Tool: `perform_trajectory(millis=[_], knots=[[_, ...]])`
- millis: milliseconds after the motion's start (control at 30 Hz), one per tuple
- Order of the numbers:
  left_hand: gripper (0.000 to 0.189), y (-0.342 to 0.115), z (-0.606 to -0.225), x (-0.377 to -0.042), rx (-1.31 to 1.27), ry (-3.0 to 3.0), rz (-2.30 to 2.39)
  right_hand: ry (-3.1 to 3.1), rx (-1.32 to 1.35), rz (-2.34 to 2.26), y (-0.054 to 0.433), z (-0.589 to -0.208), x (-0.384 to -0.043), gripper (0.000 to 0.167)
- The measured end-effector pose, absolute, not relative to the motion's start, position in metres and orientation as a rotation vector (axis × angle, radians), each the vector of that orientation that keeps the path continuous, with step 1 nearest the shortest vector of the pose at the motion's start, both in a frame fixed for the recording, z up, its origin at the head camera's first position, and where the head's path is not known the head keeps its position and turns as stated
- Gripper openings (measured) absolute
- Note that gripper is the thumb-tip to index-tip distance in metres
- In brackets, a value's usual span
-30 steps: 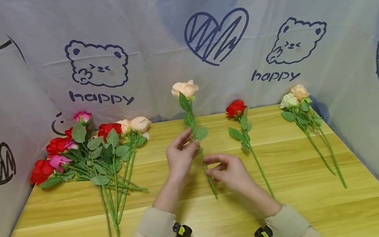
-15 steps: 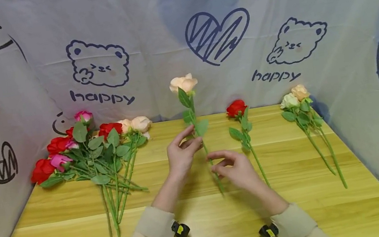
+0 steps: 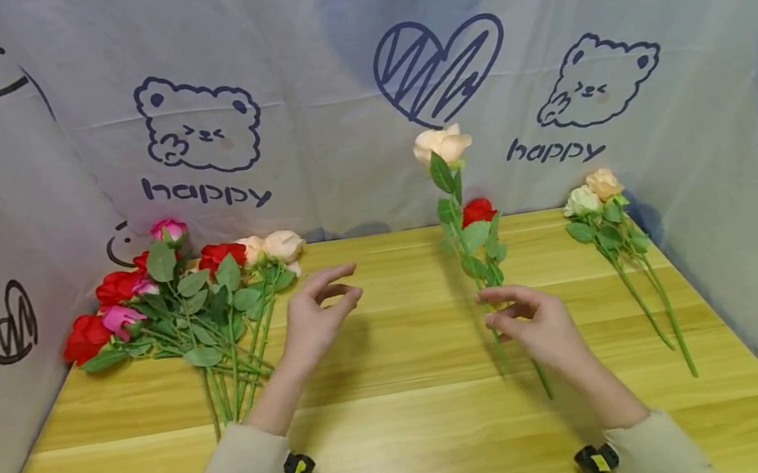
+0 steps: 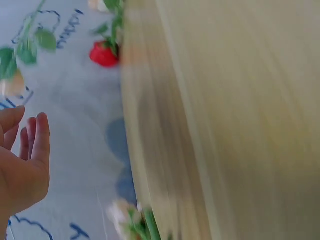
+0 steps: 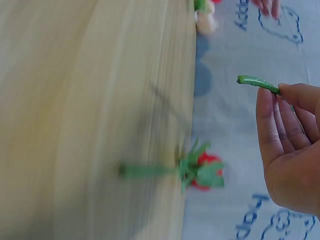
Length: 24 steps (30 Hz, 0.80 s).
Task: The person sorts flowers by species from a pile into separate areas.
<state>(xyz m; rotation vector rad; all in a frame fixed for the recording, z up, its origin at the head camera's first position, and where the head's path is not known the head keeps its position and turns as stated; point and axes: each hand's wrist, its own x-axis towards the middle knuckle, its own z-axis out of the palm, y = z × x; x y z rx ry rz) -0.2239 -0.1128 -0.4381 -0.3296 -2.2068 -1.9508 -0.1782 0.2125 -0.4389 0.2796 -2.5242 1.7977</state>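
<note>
My right hand (image 3: 540,326) pinches the green stem of a peach artificial rose (image 3: 443,147) low down, between thumb and fingertips. The bloom stands up, and its leaves overlap a single red rose (image 3: 479,212) lying on the table. In the right wrist view the cut end of the held stem (image 5: 255,81) pokes out past the thumb of the right hand (image 5: 290,145). My left hand (image 3: 313,320) is off to the left, fingers extended and holding nothing, near the right side of the flower pile. The left wrist view shows this hand (image 4: 25,160) with its fingers apart.
A pile of red, pink and peach roses (image 3: 193,303) lies at the left of the wooden table (image 3: 402,452). Two roses, one cream (image 3: 581,201) and one peach (image 3: 604,184), lie at the right. A printed cloth (image 3: 319,69) walls the back and sides.
The left hand has let go of the peach rose and drawn back to the left. The right hand has carried the rose rightward, in front of the red rose.
</note>
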Motion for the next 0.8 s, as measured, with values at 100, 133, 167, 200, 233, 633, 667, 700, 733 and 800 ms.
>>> perform_trajectory(millis=[100, 133, 167, 200, 233, 633, 667, 700, 733, 800], knots=[[0.037, -0.136, -0.44, -0.224, -0.356, -2.28, -1.88, -2.544, 0.214, 1.765, 0.234, -0.439, -0.175, 0.032], [0.036, -0.144, -0.44, -0.223, -0.362, -2.305, -1.858, -2.545, 0.199, 1.76, 0.241, -0.439, -0.174, 0.033], [0.037, -0.152, -0.44, -0.223, -0.359, -2.335, -1.844, -2.547, 0.185, 1.748, 0.248, -0.439, -0.173, 0.034], [0.037, -0.16, -0.441, -0.223, -0.357, -2.367, -1.829, -2.549, 0.172, 1.741, 0.256, -0.439, -0.172, 0.034], [0.036, -0.168, -0.441, -0.224, -0.353, -2.406, -1.809, -2.552, 0.161, 1.735, 0.264, -0.439, -0.171, 0.035], [0.045, -0.254, -0.446, -0.237, -0.201, -2.773, -1.737, -2.671, 0.005, 1.6, 0.365, -0.447, -0.169, 0.043], [0.045, -0.257, -0.447, -0.238, -0.195, -2.797, -1.726, -2.693, 0.002, 1.576, 0.373, -0.449, -0.169, 0.044], [0.046, -0.259, -0.448, -0.239, -0.204, -2.818, -1.724, -2.723, -0.004, 1.538, 0.381, -0.451, -0.17, 0.045], [0.046, -0.26, -0.449, -0.239, -0.209, -2.841, -1.719, -2.752, -0.015, 1.494, 0.388, -0.453, -0.17, 0.046], [0.047, -0.262, -0.45, -0.242, -0.22, -2.876, -1.712, -2.807, -0.04, 1.428, 0.401, -0.457, -0.171, 0.048]])
